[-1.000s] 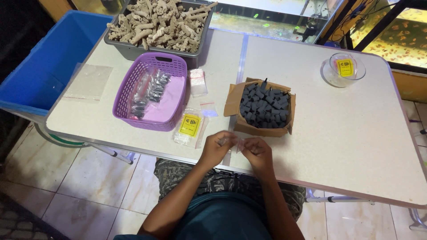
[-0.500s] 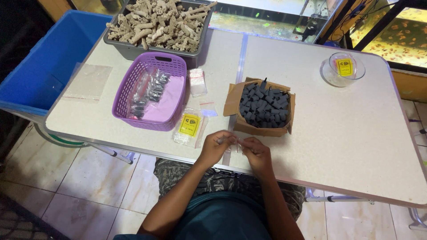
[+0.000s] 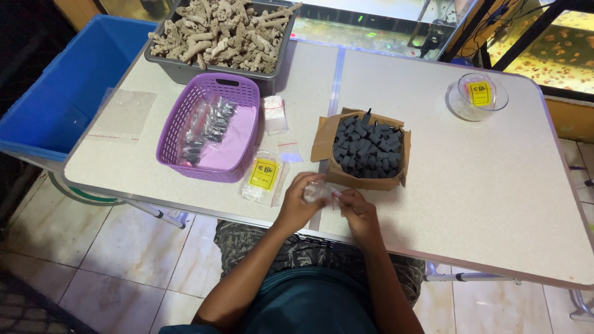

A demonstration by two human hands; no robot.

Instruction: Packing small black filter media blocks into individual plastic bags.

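My left hand (image 3: 299,201) and my right hand (image 3: 357,210) meet at the near edge of the white table (image 3: 495,185), both pinching a small clear plastic bag (image 3: 320,192) between them. Just beyond my hands stands an open cardboard box (image 3: 322,139) full of small dark cylinders (image 3: 367,148). Left of my left hand lies a flat clear packet with a yellow label (image 3: 263,175). I cannot tell what is inside the bag I hold.
A purple basket (image 3: 210,127) holds filled clear bags. Behind it a grey tub (image 3: 185,69) is piled with pale coral-like pieces. A blue bin (image 3: 68,86) sits at the left. More small bags (image 3: 274,114) lie mid-table; a clear round dish (image 3: 477,96) stands far right.
My hands have stayed at the table's near edge, fingers shifting slightly on the small clear bag. Nothing else has moved.
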